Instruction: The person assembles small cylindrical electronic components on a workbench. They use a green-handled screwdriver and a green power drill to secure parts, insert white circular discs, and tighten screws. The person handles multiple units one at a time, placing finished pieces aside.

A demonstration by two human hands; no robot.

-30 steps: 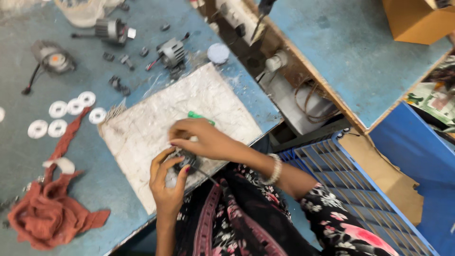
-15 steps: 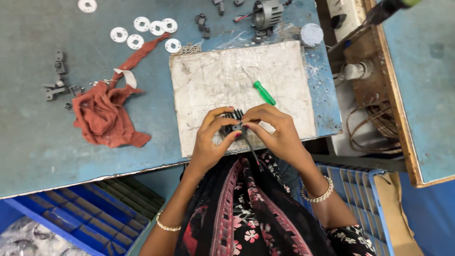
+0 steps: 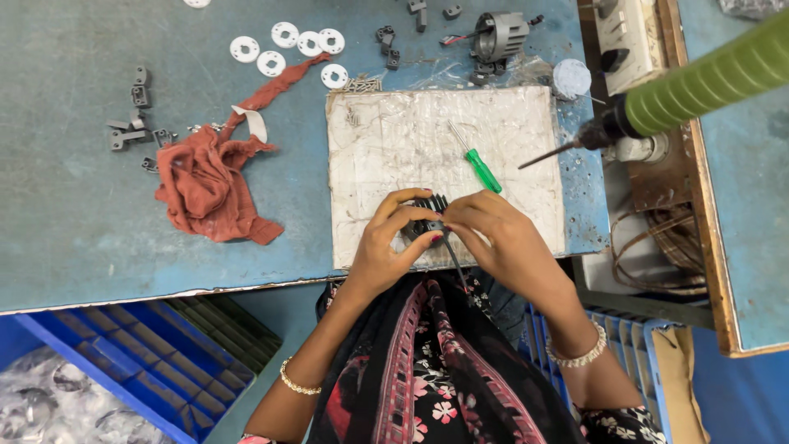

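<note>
My left hand (image 3: 388,244) and my right hand (image 3: 495,237) meet over the near edge of a white plastic-wrapped board (image 3: 509,123). Both grip a small black ribbed motor part (image 3: 427,217), fingers curled around it from either side. A thin dark wire or rod (image 3: 454,256) runs from the part down toward my body. A green-handled screwdriver (image 3: 477,161) lies loose on the board just beyond my right hand.
A red rag (image 3: 207,179) lies left of the board on the blue table (image 3: 66,214). Several white washers (image 3: 286,43), small grey parts (image 3: 131,123) and a grey motor (image 3: 498,36) sit at the far side. A green-handled power tool (image 3: 674,94) hangs at right. A blue crate (image 3: 140,362) stands below left.
The view has shifted and steadied, bringing the board closer to centre. Both hands stay together on the black part at the board's near edge.
</note>
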